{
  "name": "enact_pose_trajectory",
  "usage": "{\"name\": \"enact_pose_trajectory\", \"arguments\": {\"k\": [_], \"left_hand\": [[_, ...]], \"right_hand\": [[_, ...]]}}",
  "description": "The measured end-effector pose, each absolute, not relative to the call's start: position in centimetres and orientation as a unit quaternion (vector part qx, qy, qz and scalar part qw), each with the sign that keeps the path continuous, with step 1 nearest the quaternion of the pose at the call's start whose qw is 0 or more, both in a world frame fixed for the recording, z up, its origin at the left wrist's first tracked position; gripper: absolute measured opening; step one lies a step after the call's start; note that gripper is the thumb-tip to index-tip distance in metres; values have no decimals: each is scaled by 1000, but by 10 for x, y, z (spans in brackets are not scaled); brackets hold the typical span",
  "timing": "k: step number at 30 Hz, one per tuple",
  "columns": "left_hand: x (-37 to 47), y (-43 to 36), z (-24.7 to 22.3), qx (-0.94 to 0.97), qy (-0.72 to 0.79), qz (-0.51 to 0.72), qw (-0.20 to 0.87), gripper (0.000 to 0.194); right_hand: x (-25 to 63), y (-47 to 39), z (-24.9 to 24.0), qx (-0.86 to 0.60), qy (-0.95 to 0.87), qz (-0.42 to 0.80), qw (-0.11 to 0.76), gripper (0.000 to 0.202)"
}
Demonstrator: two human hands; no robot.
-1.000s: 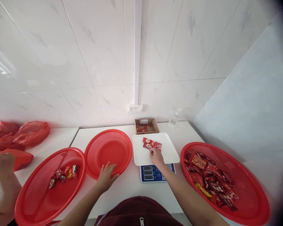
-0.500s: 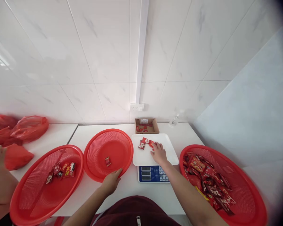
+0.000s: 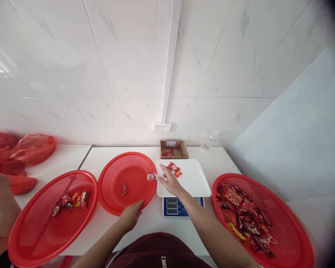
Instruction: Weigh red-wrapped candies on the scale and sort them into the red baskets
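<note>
"What did the white surface (image 3: pixel 153 227) carry?"
"The right basket (image 3: pixel 292 223), heaped with wrapped packets (image 3: pixel 248 219); the left basket (image 3: pixel 56 230), with fewer; the middle basket (image 3: pixel 128 169), with one; and the scale (image 3: pixel 172 206), with several on its white tray (image 3: pixel 195 180)"
"And the hands?"
"The left hand (image 3: pixel 130 216) was at the middle basket's near rim; I could not tell how closed its grip was. The right hand's (image 3: pixel 171 183) grip was wide, with a blurred packet (image 3: pixel 152 176) just beyond its fingertips, contact unclear, at that basket's right rim"
</note>
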State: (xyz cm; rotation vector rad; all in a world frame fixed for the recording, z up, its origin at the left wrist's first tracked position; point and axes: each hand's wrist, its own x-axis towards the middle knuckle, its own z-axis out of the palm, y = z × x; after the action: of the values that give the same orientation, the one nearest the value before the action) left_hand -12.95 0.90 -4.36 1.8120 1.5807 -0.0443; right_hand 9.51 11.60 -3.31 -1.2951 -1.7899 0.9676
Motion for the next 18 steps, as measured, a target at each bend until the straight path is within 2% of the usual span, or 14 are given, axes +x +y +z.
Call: {"name": "enact_pose_trajectory", "arguments": {"k": [5, 7, 9, 13, 15, 18], "left_hand": [[-129, 9, -42, 706, 614, -22, 352, 52], [-129, 8, -40, 704, 615, -23, 354, 52], [-128, 7, -39, 703, 616, -24, 355, 52], [-128, 7, -39, 705, 618, -33, 346, 51], [-128, 8, -40, 707, 617, -40, 343, 51], [-128, 9, -42, 710, 613, -49, 342, 52]], "right_hand": [[88, 130, -48, -584, -762, 254, 114, 50], [100, 132, -59, -601, -762, 230, 74, 43], [111, 131, -66, -605, -762, 217, 84, 38], [113, 124, -61, -626, -740, 217, 117, 42], [102, 120, -51, -605, -726, 264, 193, 43], [83, 122, -35, -484, -738, 349, 316, 48]]}}
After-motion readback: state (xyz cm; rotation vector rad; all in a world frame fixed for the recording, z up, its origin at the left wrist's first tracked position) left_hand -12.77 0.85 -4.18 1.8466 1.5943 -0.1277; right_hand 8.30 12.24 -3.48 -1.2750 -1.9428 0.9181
